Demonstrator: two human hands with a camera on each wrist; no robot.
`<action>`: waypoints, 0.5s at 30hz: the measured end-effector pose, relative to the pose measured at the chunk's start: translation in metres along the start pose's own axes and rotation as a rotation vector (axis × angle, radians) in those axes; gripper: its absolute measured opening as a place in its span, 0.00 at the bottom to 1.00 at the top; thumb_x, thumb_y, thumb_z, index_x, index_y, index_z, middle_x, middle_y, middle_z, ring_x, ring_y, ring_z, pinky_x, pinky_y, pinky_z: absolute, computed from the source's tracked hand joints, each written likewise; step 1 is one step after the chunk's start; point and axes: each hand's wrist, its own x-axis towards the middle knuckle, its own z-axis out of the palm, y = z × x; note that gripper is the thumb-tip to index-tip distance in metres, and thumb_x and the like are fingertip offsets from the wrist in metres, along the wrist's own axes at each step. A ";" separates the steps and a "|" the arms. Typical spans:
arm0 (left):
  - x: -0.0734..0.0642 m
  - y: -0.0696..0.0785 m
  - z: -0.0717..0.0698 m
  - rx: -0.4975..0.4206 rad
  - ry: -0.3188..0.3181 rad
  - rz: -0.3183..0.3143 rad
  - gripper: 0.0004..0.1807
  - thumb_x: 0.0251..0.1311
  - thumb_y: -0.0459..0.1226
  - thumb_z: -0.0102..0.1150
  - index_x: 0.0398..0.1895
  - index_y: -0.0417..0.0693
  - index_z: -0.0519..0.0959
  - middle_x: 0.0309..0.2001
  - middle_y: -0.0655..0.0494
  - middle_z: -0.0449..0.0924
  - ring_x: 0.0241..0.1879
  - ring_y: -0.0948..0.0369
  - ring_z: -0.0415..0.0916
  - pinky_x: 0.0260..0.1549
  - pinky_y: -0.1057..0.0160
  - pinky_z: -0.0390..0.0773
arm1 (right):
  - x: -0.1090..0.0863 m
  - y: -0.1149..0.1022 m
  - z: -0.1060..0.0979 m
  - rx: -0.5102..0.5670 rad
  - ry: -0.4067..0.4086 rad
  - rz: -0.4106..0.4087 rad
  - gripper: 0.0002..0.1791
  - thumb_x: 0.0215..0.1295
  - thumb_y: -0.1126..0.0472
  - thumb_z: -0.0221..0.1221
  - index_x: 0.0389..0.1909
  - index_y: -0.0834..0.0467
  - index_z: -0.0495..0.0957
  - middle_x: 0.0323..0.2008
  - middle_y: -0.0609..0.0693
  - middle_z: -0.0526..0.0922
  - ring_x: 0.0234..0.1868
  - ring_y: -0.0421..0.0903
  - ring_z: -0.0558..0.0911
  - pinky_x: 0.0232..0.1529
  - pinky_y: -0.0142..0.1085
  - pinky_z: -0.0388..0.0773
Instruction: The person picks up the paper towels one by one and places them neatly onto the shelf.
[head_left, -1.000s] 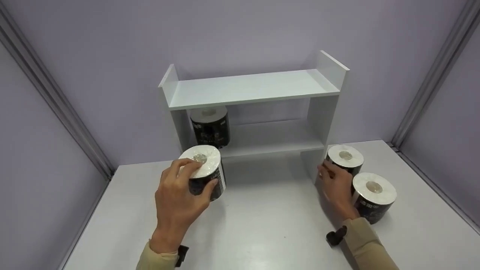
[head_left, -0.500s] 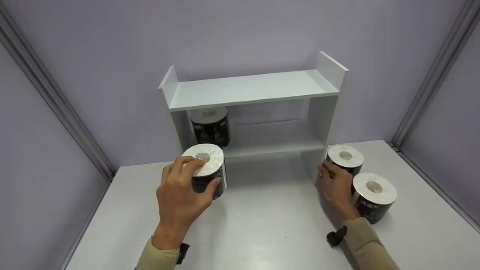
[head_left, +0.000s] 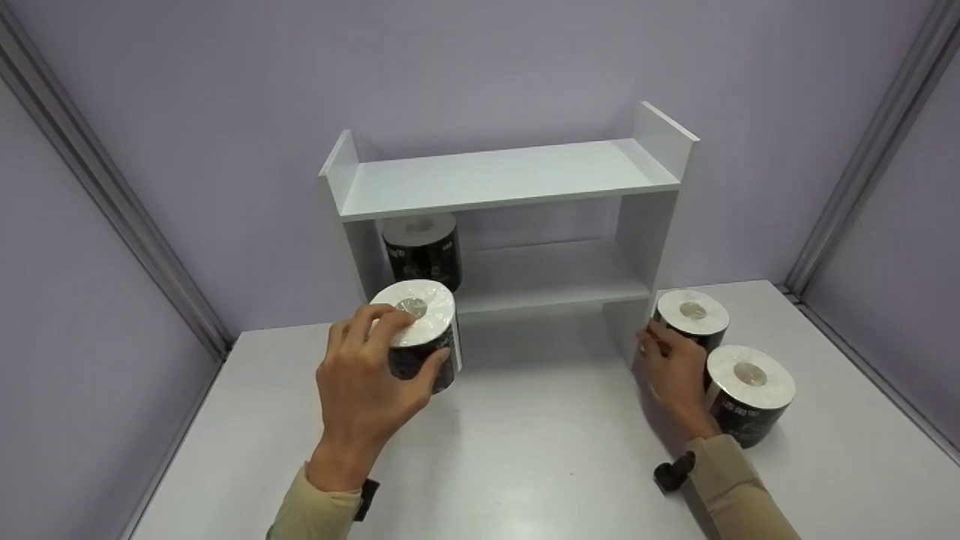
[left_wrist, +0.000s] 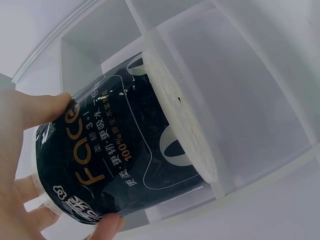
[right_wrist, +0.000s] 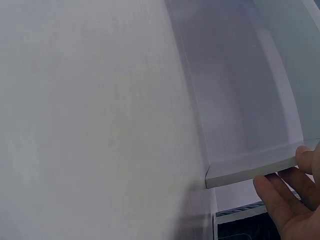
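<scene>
My left hand [head_left: 371, 382] grips a toilet paper roll [head_left: 431, 365] from its left, thumb on the near side and fingers over its white top. In the left wrist view the roll's black wrapper [left_wrist: 110, 145] carries gold lettering, and the roll is held in front of the white shelf unit [head_left: 495, 206]. Another roll [head_left: 424, 259] stands at the left end of the middle shelf, behind the held one. My right hand [head_left: 671, 375] pinches the front edge of the unit's right side panel [right_wrist: 250, 172], thumb on one face and fingers on the other.
Two more rolls, a far one [head_left: 691, 313] and a near one [head_left: 750, 397], stand on the white table [head_left: 525, 465] right of the unit, close beside my right hand. A pale wall [head_left: 487, 60] rises behind the unit.
My left hand has moved slightly up, forward and to the right with the roll. The right hand keeps its place on the side panel.
</scene>
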 end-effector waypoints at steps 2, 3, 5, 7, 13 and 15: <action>0.001 0.000 0.000 -0.016 0.002 0.006 0.27 0.45 0.49 0.87 0.47 0.51 0.85 0.51 0.47 0.84 0.48 0.42 0.79 0.39 0.41 0.87 | 0.000 0.000 0.000 -0.003 -0.002 -0.002 0.19 0.78 0.61 0.63 0.65 0.63 0.82 0.53 0.63 0.90 0.48 0.58 0.91 0.40 0.13 0.75; 0.001 0.000 0.000 -0.026 0.003 0.009 0.27 0.45 0.48 0.87 0.46 0.50 0.85 0.51 0.47 0.84 0.48 0.42 0.78 0.40 0.41 0.86 | 0.000 0.000 0.001 -0.004 -0.002 -0.001 0.19 0.79 0.61 0.62 0.66 0.62 0.82 0.53 0.62 0.90 0.48 0.58 0.91 0.40 0.14 0.75; 0.002 0.001 0.001 -0.045 0.003 0.016 0.27 0.45 0.47 0.87 0.46 0.49 0.85 0.50 0.47 0.84 0.48 0.43 0.76 0.43 0.43 0.84 | 0.000 0.000 0.001 -0.004 -0.005 0.001 0.19 0.79 0.60 0.62 0.66 0.62 0.81 0.54 0.62 0.90 0.49 0.57 0.91 0.41 0.13 0.75; 0.002 0.001 0.000 -0.060 0.003 0.023 0.27 0.45 0.45 0.88 0.46 0.48 0.84 0.50 0.47 0.83 0.48 0.43 0.74 0.45 0.45 0.81 | 0.000 0.000 0.001 -0.001 -0.003 -0.003 0.19 0.79 0.61 0.62 0.66 0.63 0.81 0.54 0.62 0.90 0.49 0.58 0.91 0.41 0.13 0.75; 0.006 0.000 0.000 -0.075 0.016 0.044 0.27 0.45 0.44 0.88 0.46 0.47 0.84 0.49 0.46 0.83 0.48 0.43 0.73 0.50 0.46 0.76 | 0.002 -0.001 0.003 0.070 0.020 -0.032 0.18 0.76 0.68 0.63 0.62 0.70 0.82 0.50 0.67 0.89 0.47 0.63 0.91 0.39 0.13 0.78; 0.007 0.000 0.000 -0.073 0.018 0.049 0.26 0.46 0.44 0.88 0.46 0.46 0.84 0.49 0.46 0.83 0.49 0.43 0.73 0.50 0.46 0.76 | 0.002 -0.002 0.004 0.083 0.021 -0.027 0.18 0.76 0.68 0.62 0.62 0.70 0.82 0.50 0.68 0.90 0.47 0.63 0.91 0.38 0.13 0.78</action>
